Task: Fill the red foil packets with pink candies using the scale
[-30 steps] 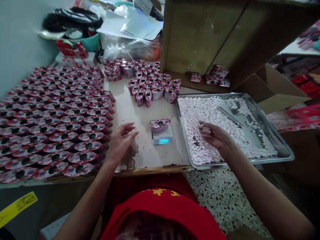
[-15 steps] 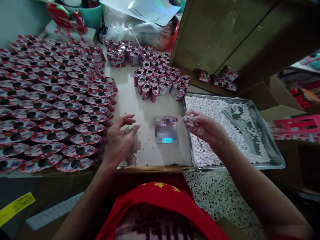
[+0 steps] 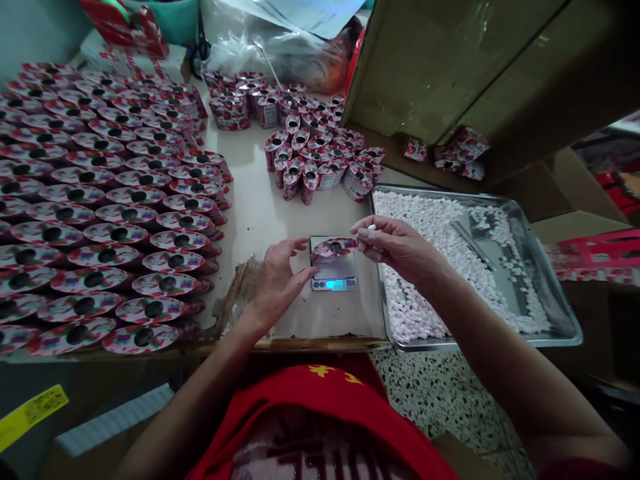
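Note:
A small red-and-white printed container [image 3: 334,248] with a dark hole in its lid sits on a little digital scale [image 3: 334,275] at the table's front. My left hand [image 3: 278,282] reaches it from the left, fingers curled near its edge. My right hand [image 3: 397,245] hovers at its right side, pinching small white candies between thumb and fingers. Just right of the scale lies a metal tray [image 3: 560,333] spread with white candies [image 3: 425,227].
Rows of lidded containers [image 3: 100,200] fill the table's left half. Open upright containers [image 3: 320,167] cluster behind the scale. A large cardboard box [image 3: 450,73] stands at the back right with a few containers inside. A metal scoop [image 3: 467,235] lies in the tray.
My right hand lifted out of the tray with candies and came over to the container on the scale. My left hand moved right to the container's edge.

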Available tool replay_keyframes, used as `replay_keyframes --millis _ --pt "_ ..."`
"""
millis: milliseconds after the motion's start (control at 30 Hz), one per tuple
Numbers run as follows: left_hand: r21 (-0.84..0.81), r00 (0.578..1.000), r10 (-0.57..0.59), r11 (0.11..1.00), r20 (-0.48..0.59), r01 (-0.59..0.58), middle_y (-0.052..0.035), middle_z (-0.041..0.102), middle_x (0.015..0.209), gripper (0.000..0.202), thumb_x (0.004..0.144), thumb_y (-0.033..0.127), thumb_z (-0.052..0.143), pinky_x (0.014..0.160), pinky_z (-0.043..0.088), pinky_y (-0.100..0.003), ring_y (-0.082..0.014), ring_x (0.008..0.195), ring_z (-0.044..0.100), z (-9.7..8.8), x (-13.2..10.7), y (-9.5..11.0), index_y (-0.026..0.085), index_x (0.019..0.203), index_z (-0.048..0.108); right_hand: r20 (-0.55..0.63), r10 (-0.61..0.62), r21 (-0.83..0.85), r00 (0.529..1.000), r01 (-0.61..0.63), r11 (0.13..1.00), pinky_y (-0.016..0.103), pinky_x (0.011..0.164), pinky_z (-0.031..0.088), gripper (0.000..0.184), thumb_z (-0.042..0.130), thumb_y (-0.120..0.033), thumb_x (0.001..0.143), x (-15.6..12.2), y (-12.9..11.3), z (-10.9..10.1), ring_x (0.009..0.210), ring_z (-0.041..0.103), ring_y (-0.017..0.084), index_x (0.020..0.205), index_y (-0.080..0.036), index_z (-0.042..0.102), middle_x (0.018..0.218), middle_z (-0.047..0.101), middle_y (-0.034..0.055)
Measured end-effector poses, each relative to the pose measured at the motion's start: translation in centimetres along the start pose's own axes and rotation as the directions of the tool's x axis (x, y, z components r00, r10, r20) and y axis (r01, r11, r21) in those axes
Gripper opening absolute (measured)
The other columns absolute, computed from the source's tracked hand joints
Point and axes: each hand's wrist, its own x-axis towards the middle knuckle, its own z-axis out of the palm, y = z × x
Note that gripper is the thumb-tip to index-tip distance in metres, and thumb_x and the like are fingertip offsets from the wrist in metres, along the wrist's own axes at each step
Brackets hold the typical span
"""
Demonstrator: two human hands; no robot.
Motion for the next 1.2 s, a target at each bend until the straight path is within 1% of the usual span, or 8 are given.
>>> replay_keyframes --millis 200,367,567,667,767,900,1033,1200 --pt "0.016 1.000 0.011 1.000 0.016 -0.011 -0.0057 0.077 0.116 0.054 0.078 0.018 0.089 0.097 0.052 -0.042 -0.0251 0.107 0.069 0.2 0.1 -0.7 0.026 0.127 0.068 0.089 -0.074 -0.228 0.993 0.092 0.969 0.023 0.053 0.029 0.020 0.077 -0.037 0.090 0.8 0.1 0.9 0.057 0.044 0.010 0.092 -0.018 0.076 0.069 0.063 -0.0003" --pt "-0.003 1.000 -0.018 1.000 0.009 0.018 -0.0052 0.075 0.119 0.058 0.078 0.021 0.090 0.100 0.052 -0.042 -0.0242 0.110 0.069 -0.6 -0.3 -1.3 0.027 0.131 0.066 0.123 -0.209 -0.617 0.970 0.239 0.750 0.028 0.065 0.037 0.007 0.079 -0.026 0.087 1.3 0.6 0.8 0.069 0.055 0.016 0.093 -0.023 0.082 0.074 0.070 0.0005" --pt "-0.055 0.999 0.001 0.998 0.037 0.001 -0.0057 0.074 0.121 0.065 0.079 0.023 0.090 0.100 0.053 -0.039 -0.0221 0.108 0.069 -1.3 0.0 -0.8 0.027 0.137 0.062 0.134 -0.201 -0.720 0.970 0.235 0.653 0.028 0.063 0.034 0.018 0.079 -0.014 0.082 1.8 0.0 1.1 0.065 0.053 0.016 0.096 -0.025 0.083 0.070 0.067 -0.0008" --pt "-0.059 0.999 -0.012 0.998 0.039 0.014 -0.0063 0.074 0.123 0.066 0.079 0.025 0.090 0.100 0.053 -0.040 -0.0222 0.108 0.069 -1.6 0.2 -1.2 0.027 0.138 0.061 0.087 -0.149 -0.604 0.985 0.171 0.779 0.025 0.059 0.035 0.013 0.079 -0.009 0.079 1.9 -0.9 1.0 0.064 0.050 0.014 0.085 -0.021 0.079 0.070 0.064 -0.0002" --pt "-0.097 0.998 -0.049 0.994 0.030 0.052 -0.0063 0.074 0.123 0.063 0.081 0.030 0.088 0.098 0.054 -0.040 -0.0227 0.108 0.069 -2.0 0.2 -1.9 0.029 0.138 0.063 -0.016 0.055 -0.166 0.998 -0.057 0.985 0.020 0.052 0.036 0.012 0.080 -0.009 0.081 1.5 -1.3 -0.4 0.060 0.048 0.010 0.085 -0.017 0.073 0.072 0.062 0.0009" --pt "-0.145 0.994 -0.100 0.984 0.037 0.104 -0.0073 0.074 0.123 0.054 0.084 0.036 0.085 0.096 0.056 -0.041 -0.0238 0.110 0.070 -2.5 0.0 -1.9 0.029 0.134 0.066 -0.245 0.259 0.389 0.934 -0.150 0.909 0.012 0.044 0.040 0.018 0.073 -0.003 0.088 -0.2 -0.3 -3.8 0.054 0.046 0.005 0.094 -0.018 0.065 0.078 0.062 0.0006" --pt "-0.134 0.992 -0.116 0.984 0.045 0.121 -0.0081 0.074 0.127 0.051 0.084 0.036 0.084 0.101 0.056 -0.045 -0.0254 0.116 0.070 -2.6 -0.1 -1.0 0.028 0.132 0.068 -0.440 0.344 0.475 0.829 -0.110 0.873 0.014 0.049 0.056 0.030 0.063 0.008 0.085 -2.2 1.3 -6.1 0.063 0.062 0.011 0.098 -0.019 0.064 0.082 0.066 0.0042" --pt "-0.166 0.989 -0.147 0.975 0.000 0.145 -0.0088 0.074 0.128 0.054 0.080 0.037 0.086 0.110 0.053 -0.050 -0.0264 0.120 0.070 -2.4 -0.3 -0.5 0.027 0.130 0.069 -0.206 0.276 0.380 0.939 -0.183 0.907 0.019 0.062 0.063 0.033 0.070 0.010 0.081 -2.3 0.7 -5.3 0.074 0.071 0.015 0.106 -0.011 0.072 0.096 0.075 0.0142"
